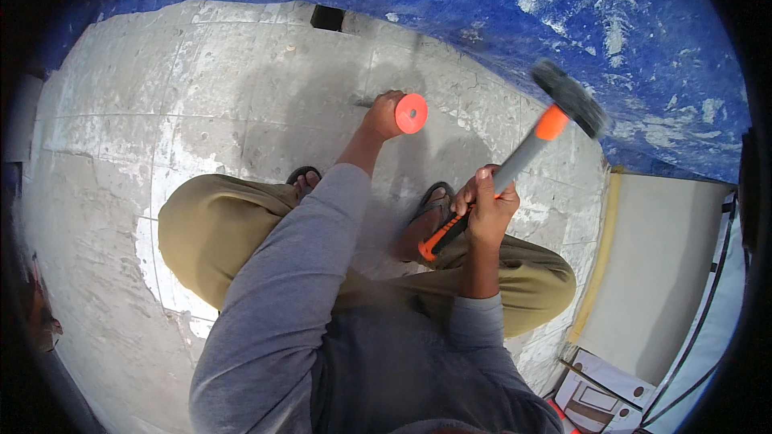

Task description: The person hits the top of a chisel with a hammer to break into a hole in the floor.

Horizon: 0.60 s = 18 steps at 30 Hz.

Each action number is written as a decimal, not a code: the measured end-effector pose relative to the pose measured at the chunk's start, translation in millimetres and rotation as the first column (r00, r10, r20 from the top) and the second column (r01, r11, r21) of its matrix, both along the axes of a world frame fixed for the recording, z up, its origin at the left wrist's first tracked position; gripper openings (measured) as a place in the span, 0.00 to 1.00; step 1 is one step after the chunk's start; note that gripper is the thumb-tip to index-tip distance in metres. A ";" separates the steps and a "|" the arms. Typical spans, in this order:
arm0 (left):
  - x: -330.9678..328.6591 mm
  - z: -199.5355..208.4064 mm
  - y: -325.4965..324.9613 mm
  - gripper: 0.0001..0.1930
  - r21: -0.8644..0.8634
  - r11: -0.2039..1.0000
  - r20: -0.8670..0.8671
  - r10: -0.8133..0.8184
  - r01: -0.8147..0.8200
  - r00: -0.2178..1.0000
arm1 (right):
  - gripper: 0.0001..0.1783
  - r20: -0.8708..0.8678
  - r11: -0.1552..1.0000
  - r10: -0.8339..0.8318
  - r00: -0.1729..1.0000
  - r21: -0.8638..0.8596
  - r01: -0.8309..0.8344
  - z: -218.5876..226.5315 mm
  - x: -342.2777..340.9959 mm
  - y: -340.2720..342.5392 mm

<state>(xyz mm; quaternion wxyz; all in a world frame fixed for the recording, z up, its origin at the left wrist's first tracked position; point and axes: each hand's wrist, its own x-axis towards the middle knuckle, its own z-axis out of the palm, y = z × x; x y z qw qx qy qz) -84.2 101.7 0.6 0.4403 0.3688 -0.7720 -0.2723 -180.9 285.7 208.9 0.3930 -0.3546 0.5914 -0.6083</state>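
My left hand (381, 116) is closed round a cold chisel (411, 114) whose round orange guard faces up toward me. A short stretch of its dark metal shaft shows left of the fist; whether its tip touches the floor I cannot tell. In my right hand (490, 207) is a club hammer (521, 154), gripped along its grey, black and orange handle. The dark, slightly blurred hammer head is raised to the right of the chisel, well apart from it. Beneath both tools lies the worn, pale tiled floor (265, 112).
A blue sheet with white smears (498, 0) spans the far side. A small black square (327, 18) lies at its edge. To the right is a grey panel with a yellowish edge (651, 249), and a printed carton (599, 394) is near it. My sandalled feet flank the work spot.
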 end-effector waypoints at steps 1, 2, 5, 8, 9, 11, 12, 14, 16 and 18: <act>2.1 -0.4 -1.2 0.13 -0.017 1.000 0.018 -0.006 0.007 1.000 | 0.07 -0.004 1.000 -0.021 1.000 -0.010 0.021 -6.9 0.1 -2.1; 4.0 -1.9 -2.4 0.12 -0.027 1.000 0.030 0.004 -0.003 1.000 | 0.07 -0.008 0.999 -0.042 0.999 -0.021 0.042 -15.9 -0.2 -3.1; -3.1 5.1 -6.6 0.11 -0.051 0.999 0.004 -0.001 0.002 1.000 | 0.10 -0.310 0.975 -0.052 0.949 0.188 0.115 -90.5 2.2 15.2; -5.9 21.4 0.4 0.09 -0.038 0.999 -0.098 -0.030 0.026 0.995 | 0.11 -0.382 0.835 0.305 0.872 0.547 -0.052 -113.0 -4.9 28.3; -5.1 18.3 1.2 0.09 -0.051 0.998 -0.113 -0.029 0.024 0.993 | 0.11 -0.268 0.813 0.271 0.924 0.578 -0.071 -105.6 -3.9 27.8; -2.6 6.7 2.2 0.09 -0.075 0.997 -0.060 -0.021 0.016 0.998 | 0.10 -0.121 0.812 0.206 0.971 0.576 -0.100 -89.3 -1.5 25.9; -1.7 0.6 -1.5 0.11 -0.092 0.996 0.006 -0.011 0.011 1.000 | 0.09 -0.094 0.835 0.183 0.979 0.541 -0.104 -82.0 -2.4 20.6; -5.7 -6.5 -4.7 0.10 -0.131 0.991 0.059 0.018 -0.010 0.998 | 0.08 -0.104 0.898 0.113 0.988 0.436 -0.057 -64.9 -3.5 15.3; -6.6 -11.9 1.0 0.08 -0.162 0.986 0.052 0.052 -0.043 0.997 | 0.07 -0.148 0.955 0.011 0.989 0.295 0.033 -50.9 -0.8 16.4; -3.5 -10.7 0.4 0.08 -0.140 0.990 0.076 0.032 -0.021 0.997 | 0.07 -0.040 0.975 -0.064 0.997 0.210 0.072 -43.0 2.3 11.9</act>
